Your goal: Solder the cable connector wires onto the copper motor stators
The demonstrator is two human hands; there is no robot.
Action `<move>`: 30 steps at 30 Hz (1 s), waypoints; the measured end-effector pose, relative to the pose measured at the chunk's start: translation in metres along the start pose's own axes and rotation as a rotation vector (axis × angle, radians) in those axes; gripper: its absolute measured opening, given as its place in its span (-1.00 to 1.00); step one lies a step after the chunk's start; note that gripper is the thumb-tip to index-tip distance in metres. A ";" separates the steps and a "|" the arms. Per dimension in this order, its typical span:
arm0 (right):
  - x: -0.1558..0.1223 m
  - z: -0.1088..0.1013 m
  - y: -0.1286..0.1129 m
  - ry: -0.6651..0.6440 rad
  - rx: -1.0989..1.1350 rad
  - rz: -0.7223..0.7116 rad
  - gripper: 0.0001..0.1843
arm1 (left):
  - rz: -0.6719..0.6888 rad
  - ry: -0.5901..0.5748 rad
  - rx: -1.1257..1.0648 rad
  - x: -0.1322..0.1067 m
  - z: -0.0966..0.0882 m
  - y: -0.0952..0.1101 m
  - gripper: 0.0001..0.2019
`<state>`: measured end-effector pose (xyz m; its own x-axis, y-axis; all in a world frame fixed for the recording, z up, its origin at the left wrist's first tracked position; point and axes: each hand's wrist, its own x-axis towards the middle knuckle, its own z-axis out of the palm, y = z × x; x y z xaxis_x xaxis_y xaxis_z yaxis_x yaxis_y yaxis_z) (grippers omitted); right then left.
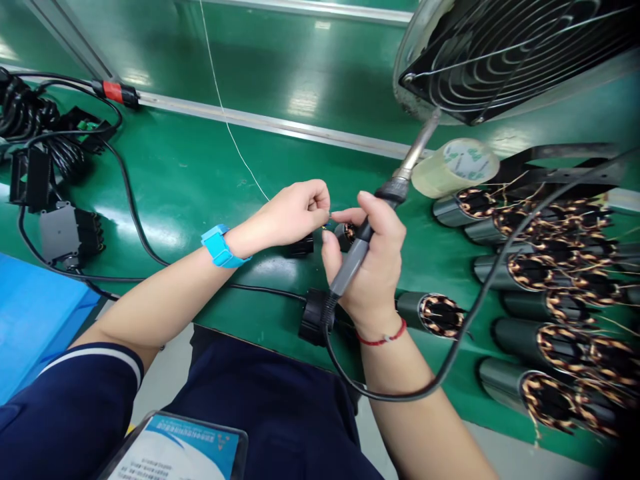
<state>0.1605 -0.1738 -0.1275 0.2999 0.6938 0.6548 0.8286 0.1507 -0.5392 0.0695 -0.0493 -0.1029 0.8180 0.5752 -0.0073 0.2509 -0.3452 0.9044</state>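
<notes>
My right hand [373,267] is closed round a soldering iron [360,250], its metal tip angled up and away to the right. The thumb and forefinger of that hand reach toward my left hand [300,213], which is closed in a pinch. Small coloured wire ends [327,225] show between the two hands; what the left fingertips grip is too small to make out. A thin pale wire [227,123] runs down from the top and disappears behind my left wrist. Under the hands are a partly hidden wound motor stator [346,233] and a black part [301,247].
Several copper-wound stators [533,270] lie in rows at right, with a single stator [433,313] nearer. A tape roll [456,167] sits below a fan [520,60]. Black cables, a grey box [65,230] and a blue bin [40,320] are at left. The iron's cord [480,307] loops over my right forearm.
</notes>
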 end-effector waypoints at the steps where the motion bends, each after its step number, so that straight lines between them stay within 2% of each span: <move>1: 0.000 0.001 0.000 -0.006 -0.012 -0.006 -0.39 | -0.005 -0.005 -0.008 0.000 0.000 -0.001 -0.91; 7: 0.000 0.000 0.001 0.018 -0.044 -0.020 -0.47 | -0.029 -0.011 -0.048 0.000 0.000 -0.002 -0.94; 14: 0.000 -0.008 0.011 0.063 0.234 0.225 -0.50 | -0.028 -0.109 -0.264 -0.006 -0.007 0.015 -0.97; 21: 0.001 -0.008 0.015 0.048 0.428 0.269 -0.48 | -0.034 -0.137 -0.289 -0.006 -0.007 0.017 -0.96; 30: 0.001 -0.009 0.018 0.019 0.444 0.284 -0.54 | 0.024 -0.189 -0.187 -0.006 -0.006 0.013 -0.93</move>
<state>0.1803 -0.1764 -0.1318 0.4953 0.7382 0.4579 0.4348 0.2457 -0.8664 0.0646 -0.0524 -0.0889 0.9093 0.4133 -0.0487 0.1447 -0.2042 0.9682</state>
